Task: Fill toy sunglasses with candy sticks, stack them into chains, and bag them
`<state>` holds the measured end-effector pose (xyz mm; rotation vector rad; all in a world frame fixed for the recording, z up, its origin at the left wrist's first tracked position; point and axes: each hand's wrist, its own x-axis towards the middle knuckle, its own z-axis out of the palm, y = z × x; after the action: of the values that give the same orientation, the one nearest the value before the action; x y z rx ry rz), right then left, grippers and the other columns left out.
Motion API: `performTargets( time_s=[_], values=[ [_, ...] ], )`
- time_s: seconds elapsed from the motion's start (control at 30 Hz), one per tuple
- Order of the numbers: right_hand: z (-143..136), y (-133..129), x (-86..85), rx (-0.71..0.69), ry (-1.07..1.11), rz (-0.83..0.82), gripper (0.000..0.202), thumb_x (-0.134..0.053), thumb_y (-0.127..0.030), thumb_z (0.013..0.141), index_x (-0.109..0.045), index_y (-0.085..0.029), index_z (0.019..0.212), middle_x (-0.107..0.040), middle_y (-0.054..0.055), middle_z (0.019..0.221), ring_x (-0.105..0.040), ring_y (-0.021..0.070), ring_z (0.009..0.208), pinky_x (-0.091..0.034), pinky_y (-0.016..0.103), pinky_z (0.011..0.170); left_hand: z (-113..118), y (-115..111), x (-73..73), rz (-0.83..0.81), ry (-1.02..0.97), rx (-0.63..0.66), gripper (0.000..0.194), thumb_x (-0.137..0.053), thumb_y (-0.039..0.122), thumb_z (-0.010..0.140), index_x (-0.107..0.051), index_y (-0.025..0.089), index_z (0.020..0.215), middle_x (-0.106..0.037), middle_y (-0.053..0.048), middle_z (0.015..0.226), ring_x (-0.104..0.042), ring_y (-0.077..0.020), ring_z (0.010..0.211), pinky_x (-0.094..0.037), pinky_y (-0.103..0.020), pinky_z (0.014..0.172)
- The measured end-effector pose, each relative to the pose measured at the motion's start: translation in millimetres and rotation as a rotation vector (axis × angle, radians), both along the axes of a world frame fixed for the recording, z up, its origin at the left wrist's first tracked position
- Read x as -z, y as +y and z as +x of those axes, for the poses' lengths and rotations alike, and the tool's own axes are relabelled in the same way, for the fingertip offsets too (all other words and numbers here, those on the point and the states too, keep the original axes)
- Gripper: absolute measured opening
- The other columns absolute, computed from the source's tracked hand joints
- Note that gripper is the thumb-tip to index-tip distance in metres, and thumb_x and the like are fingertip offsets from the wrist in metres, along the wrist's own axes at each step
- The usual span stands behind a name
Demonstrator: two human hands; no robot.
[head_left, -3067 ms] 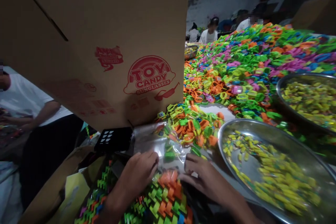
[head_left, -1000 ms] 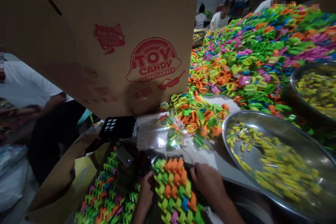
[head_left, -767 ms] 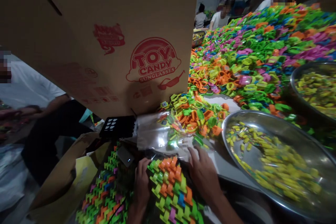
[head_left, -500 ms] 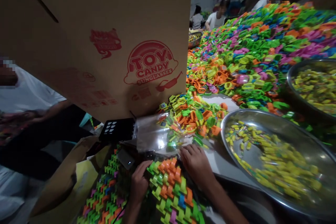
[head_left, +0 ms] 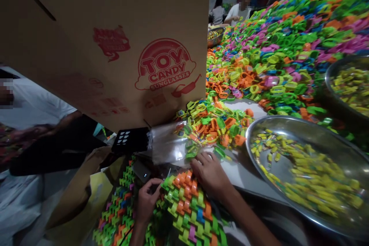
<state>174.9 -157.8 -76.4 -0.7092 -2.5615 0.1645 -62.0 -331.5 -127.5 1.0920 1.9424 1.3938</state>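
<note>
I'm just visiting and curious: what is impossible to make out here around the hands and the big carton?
All in the head view:
Toy bundle: near end cut off by the bottom edge.
Right hand: its back hides whether its fingers grip anything.
Carton: top cut off by the upper edge; its panel hides what lies behind.
Red print: too faint to read.
Upper-right bowl: cut off by the right edge.

Toy bundle [head_left: 188, 207] left of bowl [head_left: 281, 171]; packets [head_left: 313, 178] in bowl; carton [head_left: 123, 57] behind bundle.
</note>
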Motion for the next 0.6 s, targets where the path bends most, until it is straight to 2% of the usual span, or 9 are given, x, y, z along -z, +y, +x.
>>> performTargets(
  time_s=[0.13, 0.27, 0.37, 0.5, 0.6],
  values=[
    [2, -2, 0.5, -0.046, -0.005, 0.005, 0.006, -0.069, -0.017, 0.104, -0.072, -0.02, 0.108, -0.072, 0.006, 0.099, -0.059, 0.0274, 0.096, -0.036, 0.041, 0.094, 5, -16, -0.2, -0.005, 0.025, -0.04, 0.026, -0.079, 0.043, 0.09, -0.078, 0.018, 0.082, -0.08, -0.006, 0.084, -0.076, -0.0207, 0.076, -0.062, -0.025, 0.069],
    [3, -2, 0.7, -0.057, -0.007, -0.003, 0.014, -0.066, -0.017, 0.106, -0.072, -0.017, 0.119, -0.074, 0.008, 0.106, -0.059, 0.0278, 0.099, -0.038, 0.041, 0.093, 11, -20, -7.2, 0.017, 0.125, -0.106, 0.024, -0.077, 0.04, 0.093, -0.077, 0.018, 0.084, -0.079, -0.006, 0.085, -0.076, -0.0202, 0.08, -0.062, -0.025, 0.074],
    [2, -3, 0.8, -0.074, -0.014, 0.007, 0.021, -0.063, -0.017, 0.107, -0.071, -0.015, 0.126, -0.075, 0.01, 0.109, -0.06, 0.0289, 0.1, -0.04, 0.042, 0.093, 16, -19, -14.3, 0.056, 0.202, -0.148, 0.021, -0.074, 0.036, 0.096, -0.076, 0.018, 0.085, -0.079, -0.005, 0.086, -0.077, -0.0187, 0.08, -0.062, -0.023, 0.073],
    [5, -7, 0.3, -0.093, -0.015, 0.033, 0.032, -0.059, -0.014, 0.106, -0.067, -0.01, 0.137, -0.074, 0.016, 0.119, -0.06, 0.032, 0.108, -0.041, 0.045, 0.097, 24, -22, -22.0, 0.185, 0.4, -0.094, 0.008, -0.071, 0.02, 0.098, -0.071, 0.02, 0.09, -0.076, -0.002, 0.09, -0.075, -0.0155, 0.083, -0.062, -0.022, 0.079],
    [11, -12, 0.4, -0.103, 0.023, 0.051, 0.037, -0.054, -0.012, 0.107, -0.062, -0.007, 0.143, -0.072, 0.018, 0.127, -0.059, 0.0331, 0.113, -0.043, 0.045, 0.098, 31, -31, -24.3, 0.29, 0.604, -0.038, 0.013, -0.069, 0.007, 0.097, -0.069, 0.02, 0.097, -0.075, -0.002, 0.093, -0.075, -0.0138, 0.086, -0.061, -0.023, 0.084]
  ],
)
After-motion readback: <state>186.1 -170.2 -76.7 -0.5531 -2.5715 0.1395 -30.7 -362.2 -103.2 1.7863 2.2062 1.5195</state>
